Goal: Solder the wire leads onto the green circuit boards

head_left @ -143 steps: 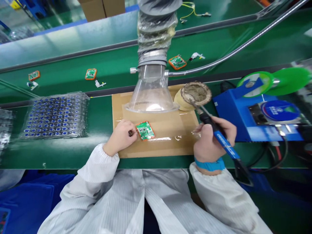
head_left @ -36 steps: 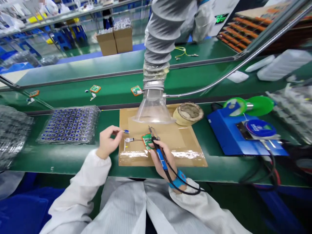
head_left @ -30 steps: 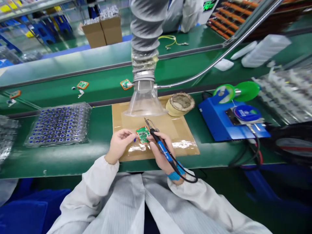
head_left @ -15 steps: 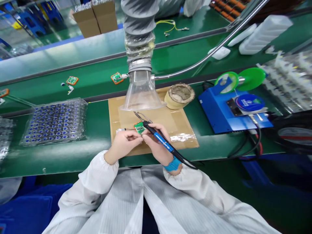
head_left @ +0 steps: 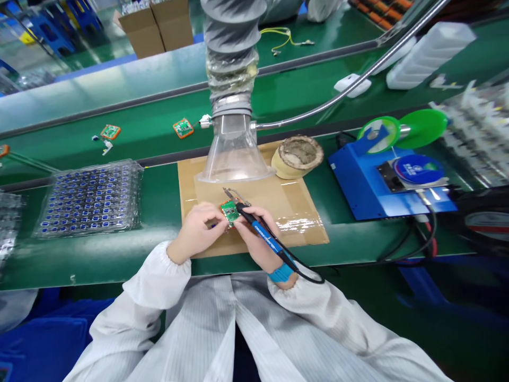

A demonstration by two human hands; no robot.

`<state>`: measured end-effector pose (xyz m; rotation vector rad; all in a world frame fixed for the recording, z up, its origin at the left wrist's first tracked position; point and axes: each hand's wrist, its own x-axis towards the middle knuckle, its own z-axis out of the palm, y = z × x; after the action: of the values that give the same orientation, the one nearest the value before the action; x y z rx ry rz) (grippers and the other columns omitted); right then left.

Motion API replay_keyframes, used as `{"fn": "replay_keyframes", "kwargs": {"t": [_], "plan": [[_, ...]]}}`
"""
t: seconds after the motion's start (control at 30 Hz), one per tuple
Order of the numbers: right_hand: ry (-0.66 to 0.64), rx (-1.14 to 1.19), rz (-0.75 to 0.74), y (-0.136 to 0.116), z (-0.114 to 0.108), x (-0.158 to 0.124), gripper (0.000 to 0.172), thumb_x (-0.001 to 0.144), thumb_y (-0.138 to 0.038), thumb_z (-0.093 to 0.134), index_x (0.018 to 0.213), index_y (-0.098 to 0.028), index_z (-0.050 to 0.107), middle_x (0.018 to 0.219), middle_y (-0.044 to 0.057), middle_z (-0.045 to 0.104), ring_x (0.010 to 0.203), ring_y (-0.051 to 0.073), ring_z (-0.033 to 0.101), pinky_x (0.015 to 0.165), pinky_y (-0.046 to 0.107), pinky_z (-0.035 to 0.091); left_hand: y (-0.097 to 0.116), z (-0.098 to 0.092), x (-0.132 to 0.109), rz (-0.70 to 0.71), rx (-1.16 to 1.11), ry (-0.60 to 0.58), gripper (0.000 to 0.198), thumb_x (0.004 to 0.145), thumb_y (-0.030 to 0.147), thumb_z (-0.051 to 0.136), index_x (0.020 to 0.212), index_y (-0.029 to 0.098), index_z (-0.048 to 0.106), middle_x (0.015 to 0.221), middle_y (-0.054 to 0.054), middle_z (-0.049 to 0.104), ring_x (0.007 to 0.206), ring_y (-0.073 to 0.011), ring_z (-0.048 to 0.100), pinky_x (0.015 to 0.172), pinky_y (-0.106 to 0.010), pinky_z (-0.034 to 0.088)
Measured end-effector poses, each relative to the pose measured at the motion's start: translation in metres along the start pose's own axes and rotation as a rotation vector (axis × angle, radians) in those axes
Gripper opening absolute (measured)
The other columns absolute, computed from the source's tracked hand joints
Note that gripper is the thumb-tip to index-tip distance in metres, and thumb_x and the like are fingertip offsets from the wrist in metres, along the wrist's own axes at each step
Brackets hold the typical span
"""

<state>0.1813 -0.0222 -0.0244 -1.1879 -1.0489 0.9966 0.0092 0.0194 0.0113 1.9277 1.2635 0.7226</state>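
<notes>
board (head_left: 229, 210) lies between left fingers (head_left: 218, 231) pinching a blue part (head_left: 213, 226) and right fingers (head_left: 244, 229) gripping a soldering iron (head_left: 266, 236)

The left arm (head_left: 153, 281) and the right arm (head_left: 330, 310) were both stretched forward and bent inward. The left hand (head_left: 200, 231) held its thumb and forefinger close together in a pinch, and just beside it the right hand (head_left: 258, 245) was curled in a grip, its fingers directed leftward.

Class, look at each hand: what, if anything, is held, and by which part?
The right hand holds the soldering iron by its handle. The left hand is beside the circuit board; whether it holds anything cannot be told.
</notes>
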Motion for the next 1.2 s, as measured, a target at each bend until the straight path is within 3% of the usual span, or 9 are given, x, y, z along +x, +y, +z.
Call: {"fn": "replay_keyframes", "kwargs": {"t": [0.1,0.23,0.37,0.5,0.9,1.2], "plan": [[0.051,-0.080,-0.024,0.008,-0.013,0.000,0.028,0.085,-0.037,0.077,0.107,-0.025,0.065,0.091,0.002,0.074,0.083,0.019,0.073,0.083,0.036,0.060,-0.012,-0.003,0.010,0.046,0.243,-0.033,0.019,0.086,0.022,0.066,0.068,0.021,0.069,0.089,-0.004,0.072,0.095,-0.0227,0.061,0.094,-0.043,0.043],[0.092,-0.285,-0.077,0.017,-0.039,-0.003,0.026,0.088,-0.038,0.075,0.111,-0.025,0.071,0.111,0.007,0.075,0.100,0.025,0.074,0.094,0.043,0.059,-0.024,-0.003,0.019,0.001,0.324,-0.117,0.022,0.086,0.019,0.064,0.064,0.020,0.068,0.089,-0.005,0.069,0.094,-0.0228,0.058,0.086,-0.041,0.042],[0.099,-0.326,-0.145,0.019,-0.052,-0.009,0.016,0.092,-0.036,0.069,0.102,-0.025,0.072,0.098,0.006,0.076,0.090,0.024,0.074,0.083,0.041,0.061,-0.026,-0.001,0.023,-0.014,0.318,-0.142,0.023,0.084,0.017,0.064,0.062,0.020,0.066,0.084,-0.005,0.066,0.092,-0.0229,0.055,0.085,-0.040,0.042],[0.024,-0.278,-0.183,0.017,-0.049,-0.011,0.008,0.091,-0.032,0.068,0.095,-0.025,0.070,0.088,0.004,0.075,0.080,0.021,0.074,0.072,0.035,0.060,-0.025,-0.001,0.025,-0.002,0.337,-0.173,0.023,0.083,0.016,0.064,0.060,0.020,0.065,0.082,-0.005,0.066,0.091,-0.0235,0.054,0.085,-0.041,0.042],[-0.012,-0.451,-0.289,0.009,-0.042,-0.008,0.005,0.088,-0.025,0.070,0.093,-0.024,0.069,0.085,0.002,0.075,0.076,0.019,0.072,0.070,0.030,0.057,-0.023,-0.002,0.024,-0.018,0.356,-0.191,0.021,0.084,0.019,0.067,0.063,0.019,0.066,0.086,-0.003,0.066,0.093,-0.0222,0.053,0.086,-0.040,0.039],[-0.070,-0.424,-0.354,0.007,-0.043,-0.007,0.007,0.088,-0.020,0.068,0.093,-0.024,0.066,0.082,0.000,0.070,0.072,0.016,0.067,0.068,0.028,0.053,-0.022,-0.002,0.024,-0.027,0.329,-0.174,0.018,0.082,0.017,0.068,0.064,0.019,0.066,0.087,-0.003,0.068,0.094,-0.0222,0.054,0.087,-0.041,0.038]]}}
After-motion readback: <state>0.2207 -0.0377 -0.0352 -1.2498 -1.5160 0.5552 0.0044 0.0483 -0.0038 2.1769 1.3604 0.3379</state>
